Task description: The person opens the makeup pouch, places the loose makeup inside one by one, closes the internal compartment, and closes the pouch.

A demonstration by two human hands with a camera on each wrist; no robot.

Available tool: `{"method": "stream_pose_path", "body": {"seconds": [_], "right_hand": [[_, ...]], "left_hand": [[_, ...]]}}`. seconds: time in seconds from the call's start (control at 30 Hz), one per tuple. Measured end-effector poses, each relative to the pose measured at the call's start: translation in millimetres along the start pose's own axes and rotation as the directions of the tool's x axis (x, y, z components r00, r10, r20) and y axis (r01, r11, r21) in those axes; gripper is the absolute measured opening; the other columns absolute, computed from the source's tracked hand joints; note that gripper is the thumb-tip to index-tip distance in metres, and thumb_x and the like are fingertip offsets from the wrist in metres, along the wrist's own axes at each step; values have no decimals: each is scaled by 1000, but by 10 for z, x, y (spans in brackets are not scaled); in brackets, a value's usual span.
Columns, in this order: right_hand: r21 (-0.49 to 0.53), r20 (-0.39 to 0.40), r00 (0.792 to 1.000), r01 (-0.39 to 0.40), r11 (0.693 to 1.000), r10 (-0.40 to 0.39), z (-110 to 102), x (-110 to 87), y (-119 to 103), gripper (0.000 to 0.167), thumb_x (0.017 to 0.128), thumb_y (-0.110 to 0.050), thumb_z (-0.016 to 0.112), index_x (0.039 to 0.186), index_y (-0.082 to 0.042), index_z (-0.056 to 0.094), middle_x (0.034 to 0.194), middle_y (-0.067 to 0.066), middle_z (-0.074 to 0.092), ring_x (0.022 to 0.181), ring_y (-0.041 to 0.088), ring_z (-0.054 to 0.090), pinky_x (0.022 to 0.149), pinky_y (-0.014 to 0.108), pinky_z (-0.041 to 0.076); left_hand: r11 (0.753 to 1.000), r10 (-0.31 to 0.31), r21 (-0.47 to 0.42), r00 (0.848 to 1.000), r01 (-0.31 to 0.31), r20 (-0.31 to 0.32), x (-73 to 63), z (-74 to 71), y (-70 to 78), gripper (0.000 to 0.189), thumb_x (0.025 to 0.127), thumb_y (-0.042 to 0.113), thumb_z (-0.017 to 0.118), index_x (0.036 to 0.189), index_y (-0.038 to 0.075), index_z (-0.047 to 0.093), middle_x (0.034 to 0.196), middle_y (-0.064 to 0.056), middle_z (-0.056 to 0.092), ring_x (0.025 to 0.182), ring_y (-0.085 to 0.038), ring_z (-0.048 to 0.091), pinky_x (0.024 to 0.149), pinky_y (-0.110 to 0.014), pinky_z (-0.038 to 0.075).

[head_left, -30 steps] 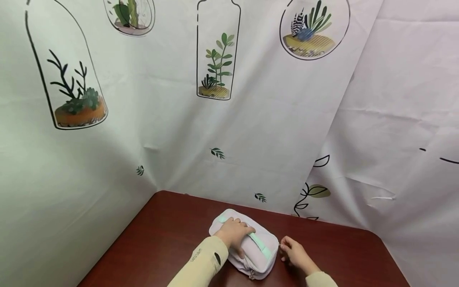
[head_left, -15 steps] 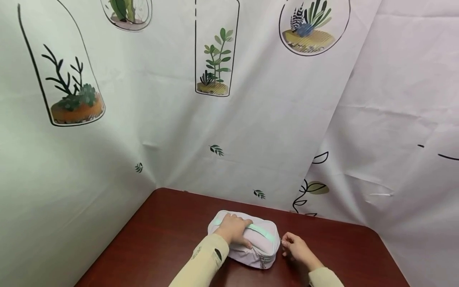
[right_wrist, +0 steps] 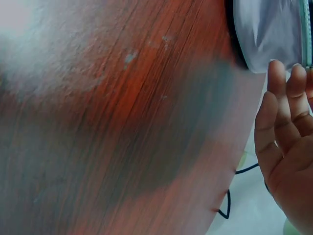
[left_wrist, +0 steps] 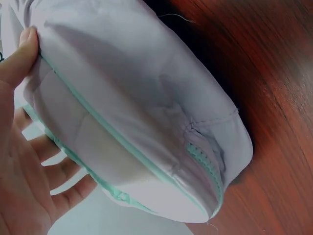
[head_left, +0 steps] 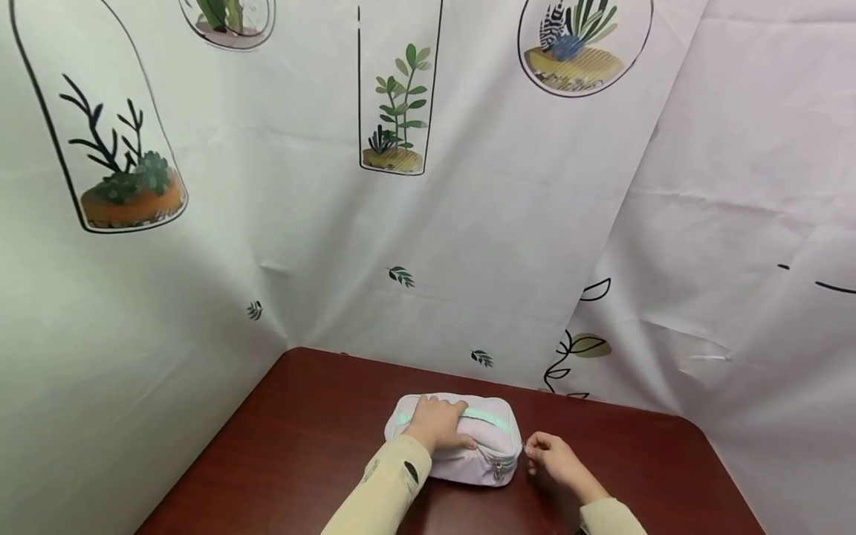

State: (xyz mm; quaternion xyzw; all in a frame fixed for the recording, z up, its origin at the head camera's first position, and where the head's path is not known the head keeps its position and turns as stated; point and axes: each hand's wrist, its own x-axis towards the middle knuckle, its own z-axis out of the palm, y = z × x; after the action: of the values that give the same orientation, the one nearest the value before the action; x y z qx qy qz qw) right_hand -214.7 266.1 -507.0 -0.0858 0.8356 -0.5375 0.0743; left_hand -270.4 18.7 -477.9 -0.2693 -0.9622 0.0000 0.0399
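A pale lavender zipped pouch (head_left: 461,468) with a mint-green strap (head_left: 487,419) sits on the dark red table. My left hand (head_left: 438,427) grips it from above; in the left wrist view the thumb (left_wrist: 22,54) presses one side while the fingers reach past the mint trim. A metal zipper pull (head_left: 499,471) hangs at the pouch's front right corner. At the right end, my right hand (head_left: 555,462) pinches something small at the zipper's end, apparently another zipper pull. In the right wrist view that pinch is mostly cut off at the frame's edge, beside the mint zipper (right_wrist: 307,34).
The table (head_left: 321,446) meets a white cloth backdrop (head_left: 321,223) printed with plants in jars along its far and left sides. A dark cable (right_wrist: 228,205) shows beyond the table edge in the right wrist view.
The pouch has turned anticlockwise under my left hand, its right front corner swinging away from me. My right hand has stayed at its right end. The head view has tilted slightly.
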Motion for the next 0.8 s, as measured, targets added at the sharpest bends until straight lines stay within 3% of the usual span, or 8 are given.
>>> {"method": "stream_pose_path", "body": {"seconds": [0.37,0.8], "right_hand": [[-19,74,996,50,999,-48,56,-56,24,17,83,-1,60,79,16,59,56,3,54,47,7,48,47,22,40],[-47,18,998,55,997,-55,222,-16,37,18,78,-5,70,70,9,64,50,-2,52,41,5,44,41,20,36]], "left_hand": [[991,-131,-22,991,131,18,7,-18,151,74,70,71,57,125,22,56,98,-5,67,93,-28,58,80,-41,40],[987,-163,8,987,163,8,-13,-123,227,72,69,70,60,123,22,58,98,-3,67,95,-27,58,82,-42,39]]}}
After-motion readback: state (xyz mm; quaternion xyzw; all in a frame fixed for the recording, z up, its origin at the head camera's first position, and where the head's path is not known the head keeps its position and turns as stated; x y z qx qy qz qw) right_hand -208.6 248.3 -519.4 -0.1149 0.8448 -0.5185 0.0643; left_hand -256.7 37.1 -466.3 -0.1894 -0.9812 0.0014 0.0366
